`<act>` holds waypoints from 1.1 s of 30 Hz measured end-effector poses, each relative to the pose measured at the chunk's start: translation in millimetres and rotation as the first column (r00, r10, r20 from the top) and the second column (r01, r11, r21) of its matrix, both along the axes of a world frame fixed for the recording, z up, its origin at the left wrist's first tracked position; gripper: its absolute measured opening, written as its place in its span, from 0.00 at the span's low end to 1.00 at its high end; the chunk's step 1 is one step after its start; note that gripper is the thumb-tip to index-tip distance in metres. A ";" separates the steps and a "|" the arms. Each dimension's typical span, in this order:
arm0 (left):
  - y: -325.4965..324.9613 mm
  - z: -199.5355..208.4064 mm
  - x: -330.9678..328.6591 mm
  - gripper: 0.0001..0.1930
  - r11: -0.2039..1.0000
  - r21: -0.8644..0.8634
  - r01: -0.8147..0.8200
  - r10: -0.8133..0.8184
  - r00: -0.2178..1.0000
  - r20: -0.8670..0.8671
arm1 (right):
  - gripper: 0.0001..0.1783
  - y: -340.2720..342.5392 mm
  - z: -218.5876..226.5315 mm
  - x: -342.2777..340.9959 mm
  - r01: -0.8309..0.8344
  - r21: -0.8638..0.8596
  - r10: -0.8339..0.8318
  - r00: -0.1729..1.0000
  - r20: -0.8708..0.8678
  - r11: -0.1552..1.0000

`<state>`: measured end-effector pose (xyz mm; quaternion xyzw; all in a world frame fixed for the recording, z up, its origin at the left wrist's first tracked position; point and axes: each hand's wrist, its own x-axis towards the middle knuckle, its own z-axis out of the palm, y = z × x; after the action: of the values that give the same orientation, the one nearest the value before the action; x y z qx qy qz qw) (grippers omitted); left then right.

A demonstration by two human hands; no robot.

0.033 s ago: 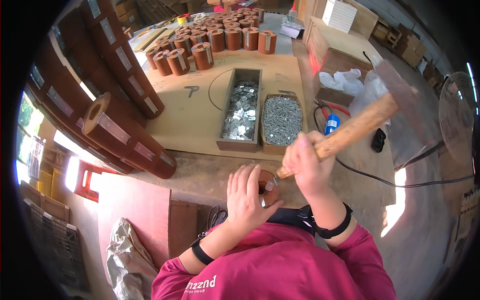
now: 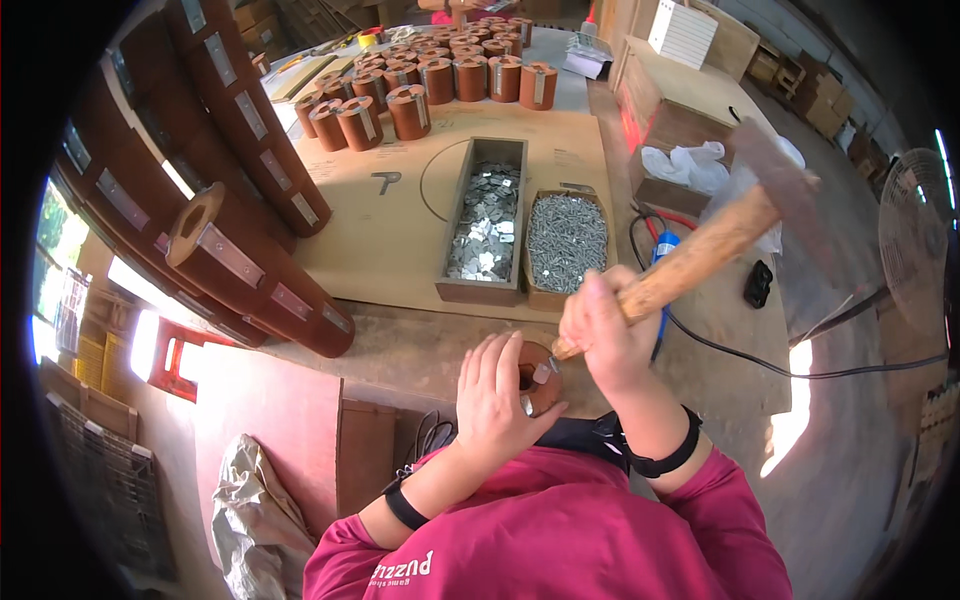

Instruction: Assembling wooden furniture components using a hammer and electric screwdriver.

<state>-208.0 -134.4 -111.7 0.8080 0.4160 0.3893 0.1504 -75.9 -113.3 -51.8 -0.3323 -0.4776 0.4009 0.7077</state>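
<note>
My right hand [image 2: 607,325] is closed round the wooden handle of a hammer [image 2: 700,250]. The hammer's dark head is raised at the upper right and looks blurred. At the front edge of the table, my left hand [image 2: 492,390] grips a short reddish-brown hollow cylinder [image 2: 545,393], fingers over its left side and thumb along its near side. Small metal pieces show on the cylinder's end and side. The butt of the handle appears close to its right edge; I cannot tell whether they touch.
Beyond my hands stand a long box of flat metal plates [image 2: 455,289] and a carton of screws or nails [image 2: 548,298]. Several brown cylinders [image 2: 409,112] fill the far table. Tall cylinder stacks [image 2: 262,265] lean at the left. A black cable [image 2: 760,368] crosses the right side.
The hammer and my right hand have shifted slightly left, and more of the blue object behind the handle shows. My left hand keeps its hold on the cylinder.
</note>
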 end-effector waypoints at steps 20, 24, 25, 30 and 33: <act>2.7 -8.8 5.7 0.41 0.993 0.122 -0.008 -0.014 0.983 0.182 | 0.11 6.0 -20.7 -8.4 0.029 0.063 -0.053 0.903 0.426 0.998; 4.3 -7.2 2.4 0.40 0.997 0.073 -0.003 -0.010 0.985 0.171 | 0.10 10.7 -10.4 -6.7 -0.079 -0.094 0.093 0.982 0.161 0.992; 4.0 -8.9 2.4 0.40 0.998 0.058 0.001 -0.011 0.985 0.172 | 0.10 11.0 -1.9 -9.0 -0.100 -0.013 0.101 0.995 0.020 0.995; 3.8 -9.6 -1.0 0.40 0.998 0.062 0.004 -0.016 0.982 0.187 | 0.08 2.8 37.6 -8.7 -0.166 0.210 0.170 0.985 -0.001 0.963; 3.4 -7.0 3.5 0.40 0.998 0.065 0.022 -0.034 0.981 0.193 | 0.09 4.1 -11.1 -6.1 -0.093 0.044 0.088 0.992 0.090 0.995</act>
<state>-204.6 -130.9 -118.7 0.7762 0.3757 0.4769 0.1703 -82.0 -109.2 -62.9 -0.3105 -0.5322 0.4061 0.6748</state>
